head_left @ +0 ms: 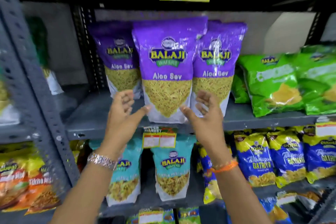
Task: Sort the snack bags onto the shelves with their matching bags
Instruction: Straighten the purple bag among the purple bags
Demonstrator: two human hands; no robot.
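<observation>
Purple bag (upright) between both open hands' grips.

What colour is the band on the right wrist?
Orange band, seen in the head view.

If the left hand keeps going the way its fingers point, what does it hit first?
Most likely the front purple Aloo Sev bag: the left hand is open, its thumb tip at the bag's lower left edge. Depth is unclear, so contact cannot be confirmed.
</observation>
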